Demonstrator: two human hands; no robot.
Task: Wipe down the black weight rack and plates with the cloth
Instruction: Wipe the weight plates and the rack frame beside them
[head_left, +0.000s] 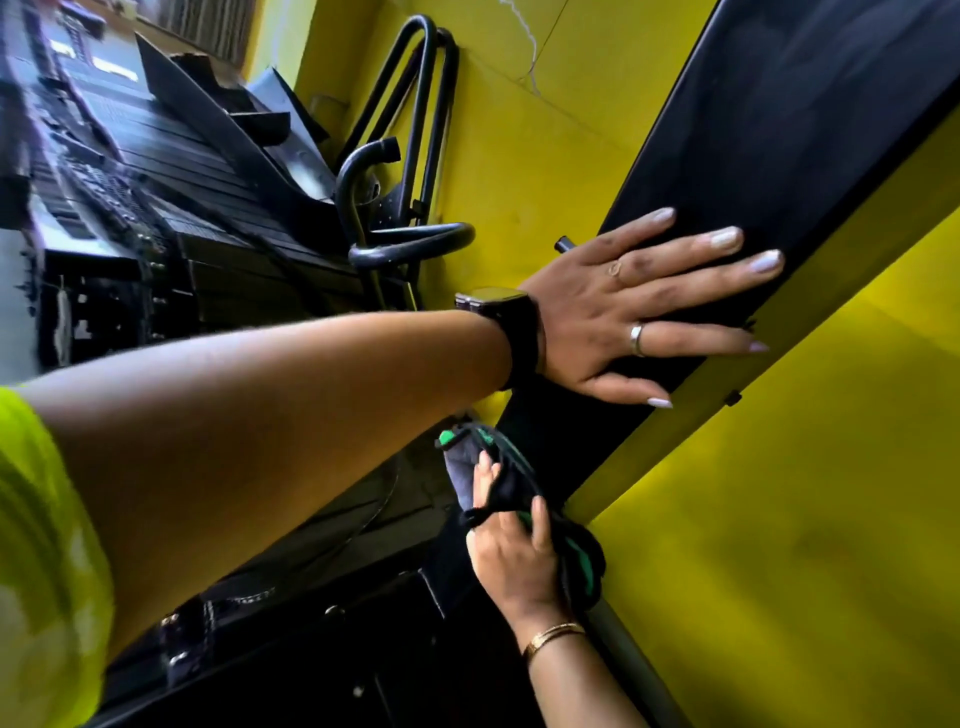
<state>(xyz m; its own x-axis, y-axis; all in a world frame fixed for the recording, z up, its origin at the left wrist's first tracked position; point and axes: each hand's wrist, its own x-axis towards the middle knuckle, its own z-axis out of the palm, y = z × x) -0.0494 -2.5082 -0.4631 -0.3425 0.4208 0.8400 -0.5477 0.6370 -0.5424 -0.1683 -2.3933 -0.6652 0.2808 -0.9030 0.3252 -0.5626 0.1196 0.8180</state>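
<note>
A broad black rack upright (769, 135) runs diagonally from the upper right down to the middle, against a yellow wall. My left hand (628, 306) lies flat on it with fingers spread straight. Lower down, my right hand (514, 551) grips a dark cloth with green patches (524, 488) and presses it against the lower part of the same upright. A stack of black weight plates (171, 171) fills the upper left, blurred.
Black curved metal handles (410, 156) hang against the yellow wall (779, 519) behind the plate stack. More black frame parts with bolts (291, 639) lie at the bottom. My left forearm crosses the middle of the view and hides part of the rack.
</note>
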